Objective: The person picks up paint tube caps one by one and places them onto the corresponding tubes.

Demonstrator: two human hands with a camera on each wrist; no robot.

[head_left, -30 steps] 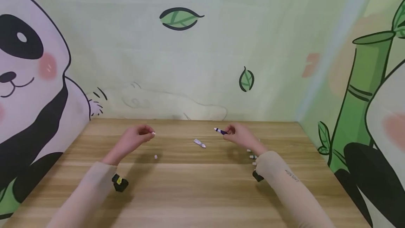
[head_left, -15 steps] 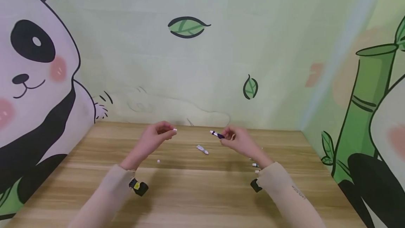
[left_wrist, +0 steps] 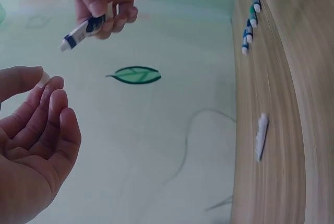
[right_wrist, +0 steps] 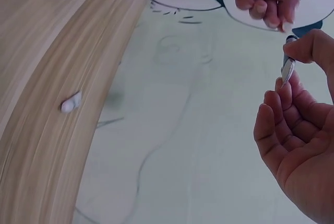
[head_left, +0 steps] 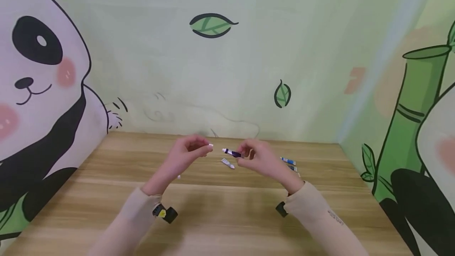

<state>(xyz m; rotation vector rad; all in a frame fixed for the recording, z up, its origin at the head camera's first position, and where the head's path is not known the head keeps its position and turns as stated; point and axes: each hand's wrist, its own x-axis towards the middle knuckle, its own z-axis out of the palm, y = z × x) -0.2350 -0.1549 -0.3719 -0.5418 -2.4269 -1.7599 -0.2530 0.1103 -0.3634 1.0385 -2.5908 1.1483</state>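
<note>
My left hand (head_left: pixel 186 155) pinches a small white cap (head_left: pixel 211 146) between thumb and index finger, raised above the table. Across from it, my right hand (head_left: pixel 262 158) holds a small paint tube (head_left: pixel 232 153), dark blue and white, between thumb and fingers. The white end of this tube points toward the cap, with a small gap between them. The left wrist view shows the same tube (left_wrist: pixel 79 34) tilted, its white tip lowest. A white tube (head_left: pixel 228 164) lies on the table below the hands. Another small white piece (head_left: pixel 179 177) lies partly behind my left wrist.
Several paint tubes (left_wrist: pixel 253 18) with white ends lie in a row on the wooden table (head_left: pixel 213 216). In the head view, a blue tube (head_left: pixel 288 161) of that row shows beyond my right forearm. A printed backdrop (head_left: pixel 160 58) rises behind the table.
My left hand has moved right with the cap, and my right hand slightly left with the paint tube, so the two are closer. More tubes now show beside the right forearm.
</note>
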